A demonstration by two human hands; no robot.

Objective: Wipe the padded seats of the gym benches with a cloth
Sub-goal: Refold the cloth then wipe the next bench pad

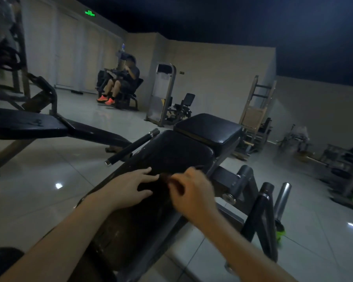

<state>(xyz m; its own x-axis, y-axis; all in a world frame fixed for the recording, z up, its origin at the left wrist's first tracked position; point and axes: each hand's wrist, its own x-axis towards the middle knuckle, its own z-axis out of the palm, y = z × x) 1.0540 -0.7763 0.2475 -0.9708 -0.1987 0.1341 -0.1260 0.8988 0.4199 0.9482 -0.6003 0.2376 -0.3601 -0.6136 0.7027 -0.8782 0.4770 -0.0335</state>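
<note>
The dark cloth (150,187) lies on the padded seat (171,155) between both hands. The left hand (126,188) presses it with flat fingers, and the right hand (192,190) seems to pinch its edge. The seat's length runs toward one o'clock.

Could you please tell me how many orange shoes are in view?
2. One orange shoe and a second orange shoe sit side by side on the floor, worn by the seated person near the far wall. Dim corners may hide more.

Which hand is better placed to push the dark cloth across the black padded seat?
Probably the left hand: it lies flat, fingers spread, on the dark cloth atop the black padded seat; the right hand only pinches its edge.
</note>
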